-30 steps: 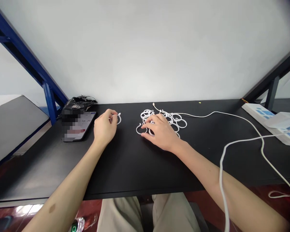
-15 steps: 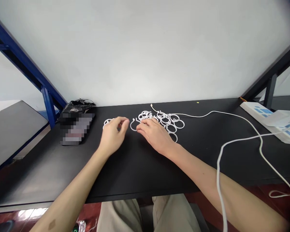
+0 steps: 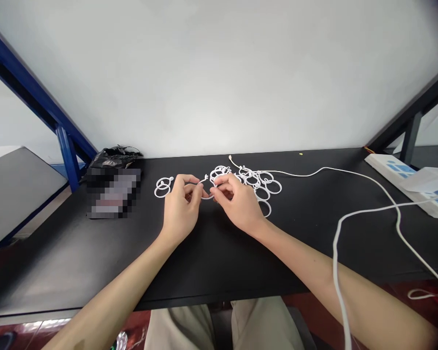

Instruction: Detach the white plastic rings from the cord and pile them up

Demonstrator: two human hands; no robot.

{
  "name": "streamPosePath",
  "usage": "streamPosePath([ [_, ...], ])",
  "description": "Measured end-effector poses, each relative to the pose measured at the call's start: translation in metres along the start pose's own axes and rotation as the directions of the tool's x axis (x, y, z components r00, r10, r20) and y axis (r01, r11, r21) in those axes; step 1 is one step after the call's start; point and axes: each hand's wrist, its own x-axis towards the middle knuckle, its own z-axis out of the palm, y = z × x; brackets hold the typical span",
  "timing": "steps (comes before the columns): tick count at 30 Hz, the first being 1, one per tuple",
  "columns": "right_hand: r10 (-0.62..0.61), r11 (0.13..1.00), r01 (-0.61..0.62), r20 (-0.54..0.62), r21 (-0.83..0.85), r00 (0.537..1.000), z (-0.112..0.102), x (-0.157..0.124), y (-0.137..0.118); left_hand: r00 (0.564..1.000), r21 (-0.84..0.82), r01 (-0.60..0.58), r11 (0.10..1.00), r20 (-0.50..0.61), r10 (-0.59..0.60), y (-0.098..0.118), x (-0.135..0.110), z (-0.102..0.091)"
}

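My left hand (image 3: 182,204) and my right hand (image 3: 237,201) meet over the middle of the black table (image 3: 204,253), both pinching one open white plastic ring (image 3: 205,187) between their fingertips. Its two ends stand apart. Just left of my left hand lies a closed white ring (image 3: 163,187) flat on the table. Behind and right of my right hand is a heap of several white rings (image 3: 257,182).
A white cable (image 3: 336,233) runs from the ring heap across the table's right side and over the front edge. A phone (image 3: 111,194) and a black crumpled bag (image 3: 117,156) sit at the left. A white power strip (image 3: 394,170) and papers lie far right.
My left hand let go of a ring at the left and moved right. My right hand pulled an open ring out of the heap, and both hands now hold it.
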Motion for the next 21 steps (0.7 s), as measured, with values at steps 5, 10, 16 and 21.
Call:
streamPosePath([
  [5,-0.036,0.999,0.037,-0.015,0.04,0.999,-0.0008,-0.001,-0.002,0.999,0.023,-0.048,0.999,0.004,0.048,0.0021,-0.0005,0.0012],
  [10,-0.041,0.998,0.042,-0.02,0.045,0.999,-0.0012,-0.0028,-0.0035,0.996,0.031,-0.088,0.996,-0.016,0.089,0.0006,-0.0016,0.0015],
  [16,-0.12,0.993,0.12,-0.013,-0.009,0.993,-0.0046,-0.0064,-0.0063,0.988,0.075,-0.152,0.986,-0.015,0.153,-0.0022,-0.0035,-0.0001],
  [21,-0.128,0.991,0.129,0.027,-0.04,0.991,-0.0074,-0.0057,-0.0054,0.98,0.123,-0.197,0.973,0.022,0.196,-0.0054,-0.0032,-0.003],
])
